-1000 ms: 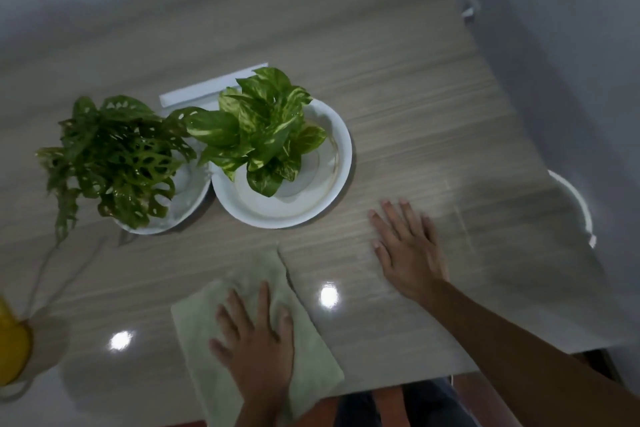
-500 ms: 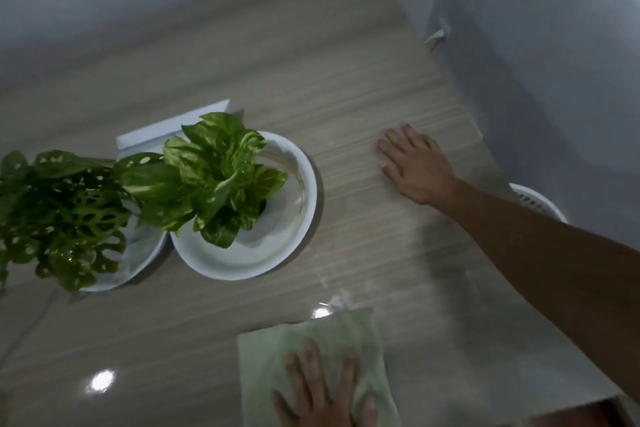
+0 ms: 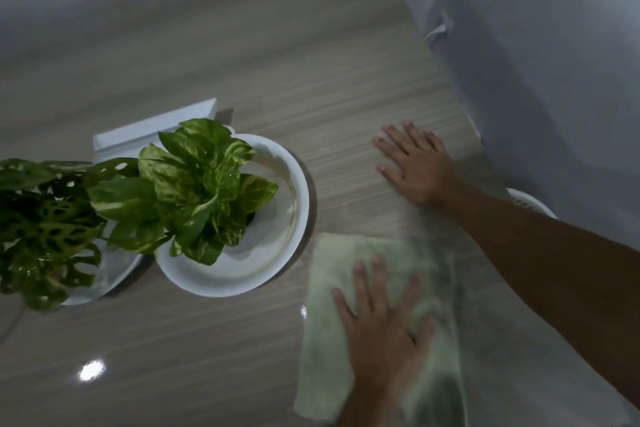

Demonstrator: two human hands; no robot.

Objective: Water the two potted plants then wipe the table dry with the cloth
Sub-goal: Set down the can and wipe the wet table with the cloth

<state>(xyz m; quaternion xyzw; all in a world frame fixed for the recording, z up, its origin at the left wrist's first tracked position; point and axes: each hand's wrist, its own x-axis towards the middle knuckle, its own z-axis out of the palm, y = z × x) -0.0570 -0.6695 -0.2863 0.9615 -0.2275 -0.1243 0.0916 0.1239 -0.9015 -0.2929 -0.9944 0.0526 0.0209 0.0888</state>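
View from above of a pale wood-grain tabletop (image 3: 263, 55) in dim light, with grey-white walls along its far and right sides. At the lower centre, the person's left hand (image 3: 381, 333) lies palm down on a pale green cloth (image 3: 332, 263), which is spread flat on the tabletop near its front edge. The fingers (image 3: 360, 284) are straight and slightly spread, pressing on the cloth rather than curling round it. The hand and cloth look a little blurred. Beyond the cloth and to the right, the right hand (image 3: 415, 166) rests flat on the bare tabletop near the right edge. Its fingers (image 3: 398, 135) are also straight, loosely spread, and hold nothing. The bare forearm runs back to the lower right corner. Left of the cloth, just beside it, a potted plant with broad green-and-yellow leaves (image 3: 197, 184) stands in a round white dish (image 3: 294, 218). At the far left, a second plant with darker, hole-patterned leaves (image 3: 45, 225) stands in another white dish (image 3: 114, 274), and the two dishes sit close together, leaves overlapping. A flat white rectangular object (image 3: 156, 128) lies behind the plants. A curved white rim (image 3: 530, 201) shows past the right edge of the tabletop, beneath the forearm. A bright spot of reflected light (image 3: 91, 370) shines on the tabletop at the lower left.
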